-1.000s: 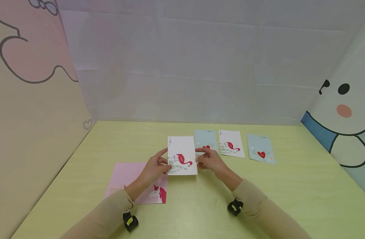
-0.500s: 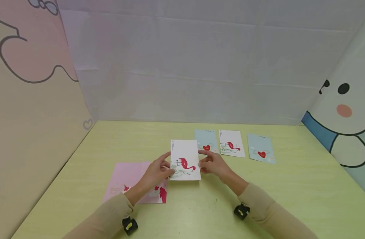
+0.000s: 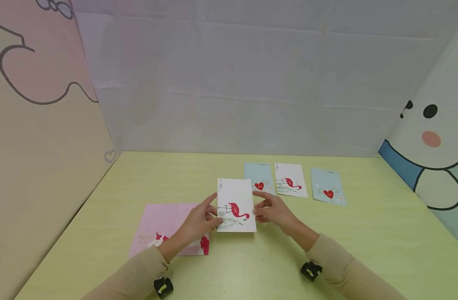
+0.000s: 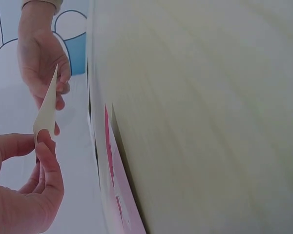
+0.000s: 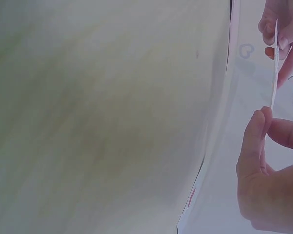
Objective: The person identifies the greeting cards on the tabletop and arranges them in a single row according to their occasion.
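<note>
A white card with a red flamingo and green leaves [image 3: 235, 191] is held up above the table between both hands. My left hand [image 3: 199, 220] pinches its left edge low down, thumb on the printed front. On the opposite edge, my right hand [image 3: 277, 211] grips the card between thumb and fingers. The left wrist view shows the card [image 4: 46, 114] nearly edge-on between the left thumb and fingers. In the right wrist view, the right thumb and a fingertip [image 5: 266, 117] meet at the card's edge. A pink card [image 3: 169, 214] with red-and-white figures lies partly under the left forearm.
At the back right lie a light blue heart card [image 3: 257, 173], partly covered by the held card, a second flamingo card [image 3: 289, 173], and another blue heart card [image 3: 326, 181]. The yellow-green table [image 3: 382, 233] ends at a white backdrop [image 3: 232, 83].
Both hands have carried the flamingo card a little to the right and toward me, the right hand moving farthest. The cards on the table have stayed where they were.
</note>
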The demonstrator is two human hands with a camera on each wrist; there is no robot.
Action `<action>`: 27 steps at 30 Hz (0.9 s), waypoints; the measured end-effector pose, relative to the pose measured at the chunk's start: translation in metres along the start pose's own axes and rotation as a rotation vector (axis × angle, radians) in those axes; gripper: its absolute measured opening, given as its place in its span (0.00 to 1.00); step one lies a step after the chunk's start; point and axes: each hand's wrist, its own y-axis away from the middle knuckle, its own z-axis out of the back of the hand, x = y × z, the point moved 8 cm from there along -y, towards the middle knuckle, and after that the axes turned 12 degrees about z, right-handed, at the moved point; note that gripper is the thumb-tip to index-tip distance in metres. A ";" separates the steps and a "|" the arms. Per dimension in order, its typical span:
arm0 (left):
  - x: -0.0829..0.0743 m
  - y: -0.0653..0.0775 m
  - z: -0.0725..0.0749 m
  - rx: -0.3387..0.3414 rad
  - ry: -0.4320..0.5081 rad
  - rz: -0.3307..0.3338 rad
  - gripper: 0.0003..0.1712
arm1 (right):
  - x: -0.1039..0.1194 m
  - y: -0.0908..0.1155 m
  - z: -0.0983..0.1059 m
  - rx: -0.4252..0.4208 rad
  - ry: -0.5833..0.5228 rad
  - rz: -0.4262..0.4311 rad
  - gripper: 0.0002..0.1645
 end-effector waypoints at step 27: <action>-0.006 0.017 -0.015 0.055 -0.368 -0.081 0.47 | -0.006 0.018 -0.002 0.128 0.057 0.007 0.35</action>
